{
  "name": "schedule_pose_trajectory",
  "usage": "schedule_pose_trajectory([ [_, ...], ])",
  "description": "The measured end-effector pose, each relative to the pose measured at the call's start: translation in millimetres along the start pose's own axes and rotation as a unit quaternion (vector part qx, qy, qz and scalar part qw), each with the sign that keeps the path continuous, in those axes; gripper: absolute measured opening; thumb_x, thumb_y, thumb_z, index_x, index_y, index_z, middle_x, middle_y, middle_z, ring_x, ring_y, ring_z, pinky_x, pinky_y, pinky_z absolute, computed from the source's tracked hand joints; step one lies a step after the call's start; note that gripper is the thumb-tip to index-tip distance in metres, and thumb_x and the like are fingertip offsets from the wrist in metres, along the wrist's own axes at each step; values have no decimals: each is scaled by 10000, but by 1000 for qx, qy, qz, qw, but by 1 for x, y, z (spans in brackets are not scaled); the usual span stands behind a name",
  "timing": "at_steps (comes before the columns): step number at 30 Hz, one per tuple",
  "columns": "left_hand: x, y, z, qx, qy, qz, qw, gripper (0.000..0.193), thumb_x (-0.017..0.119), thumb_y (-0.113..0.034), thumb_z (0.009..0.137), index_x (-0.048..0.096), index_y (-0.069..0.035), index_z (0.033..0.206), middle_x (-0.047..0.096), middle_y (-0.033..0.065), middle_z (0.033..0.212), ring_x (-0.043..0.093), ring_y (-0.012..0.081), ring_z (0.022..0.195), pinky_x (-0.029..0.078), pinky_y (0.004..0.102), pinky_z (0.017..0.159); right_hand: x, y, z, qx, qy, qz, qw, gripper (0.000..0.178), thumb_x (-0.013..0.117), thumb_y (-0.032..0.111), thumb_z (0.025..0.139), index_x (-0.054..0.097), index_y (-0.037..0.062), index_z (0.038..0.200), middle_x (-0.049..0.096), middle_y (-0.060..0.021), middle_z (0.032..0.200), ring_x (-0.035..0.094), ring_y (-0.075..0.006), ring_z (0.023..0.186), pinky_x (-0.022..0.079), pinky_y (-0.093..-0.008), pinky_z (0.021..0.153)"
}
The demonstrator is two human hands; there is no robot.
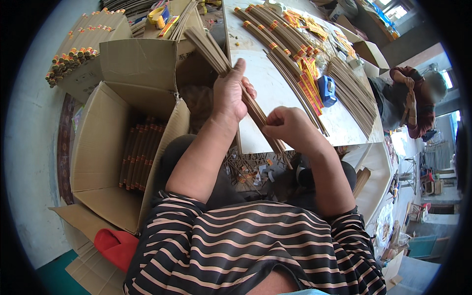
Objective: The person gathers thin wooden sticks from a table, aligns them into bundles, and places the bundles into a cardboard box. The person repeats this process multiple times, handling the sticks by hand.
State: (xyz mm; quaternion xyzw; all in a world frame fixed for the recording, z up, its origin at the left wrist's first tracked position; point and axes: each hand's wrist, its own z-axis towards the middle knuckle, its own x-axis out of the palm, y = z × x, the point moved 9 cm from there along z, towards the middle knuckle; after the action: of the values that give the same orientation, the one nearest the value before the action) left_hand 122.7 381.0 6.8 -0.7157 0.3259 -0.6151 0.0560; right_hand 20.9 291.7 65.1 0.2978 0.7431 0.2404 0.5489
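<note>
My left hand (pixel 229 94) is wrapped round a bundle of thin brown incense sticks (pixel 255 113), its thumb pointing up along them. The bundle slants from the upper left down to the right, over the near edge of the white table (pixel 250 64), and its upper ends fan apart a little. Near the lower end, my right hand (pixel 293 129) is closed, thumb and curled fingers pinched at the bundle's side. Banded bundles (pixel 268 37) and loose sticks (pixel 349 93) lie on the table, with red and yellow paper labels (pixel 309 86) and a blue tape dispenser (pixel 327 90) between them.
An open cardboard box (pixel 88 147) at my left holds several banded bundles (pixel 142 155). More bundles (pixel 88 34) are stacked on a box at the far left. Broken sticks (pixel 241 167) litter the floor below. Another person (pixel 413 98) handles sticks across the table at right.
</note>
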Motion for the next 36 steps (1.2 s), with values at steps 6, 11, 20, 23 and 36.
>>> schedule_pose_trajectory([
  [6,-24,-43,18,62,-36,-52,996,436,697,-412,766,385,-161,594,415,-23,506,422,119,432,369,256,442,-19,-19,-48,13,79,-57,995,178,656,117,752,624,-26,855,626,-118,707,592,-171,637,475,-295,603],
  [11,-33,-63,18,87,-59,-77,992,370,647,-270,842,394,-142,604,411,-18,510,390,108,443,346,253,435,-52,-85,-65,121,5,27,992,175,659,116,747,619,-28,837,622,-101,695,582,-158,631,467,-291,592],
  [20,14,-6,3,-49,99,-24,994,326,607,-212,853,444,-140,580,441,-24,512,431,108,447,362,261,441,-81,-118,31,-28,-222,-284,932,221,647,166,783,614,-39,860,637,-154,771,619,-262,712,485,-364,642],
  [23,15,-8,-1,-50,126,-9,991,336,608,-215,849,436,-139,572,437,-21,508,425,102,439,356,251,434,-63,-59,24,-18,-220,-174,960,316,590,275,871,606,-24,972,626,-167,941,602,-255,869,480,-349,744],
  [36,11,-34,-2,42,80,5,996,267,694,-203,787,499,-117,628,491,2,526,474,138,431,411,283,445,50,-22,8,-22,-44,74,996,192,601,176,849,482,26,838,484,-8,558,454,-87,409,366,-251,376],
])
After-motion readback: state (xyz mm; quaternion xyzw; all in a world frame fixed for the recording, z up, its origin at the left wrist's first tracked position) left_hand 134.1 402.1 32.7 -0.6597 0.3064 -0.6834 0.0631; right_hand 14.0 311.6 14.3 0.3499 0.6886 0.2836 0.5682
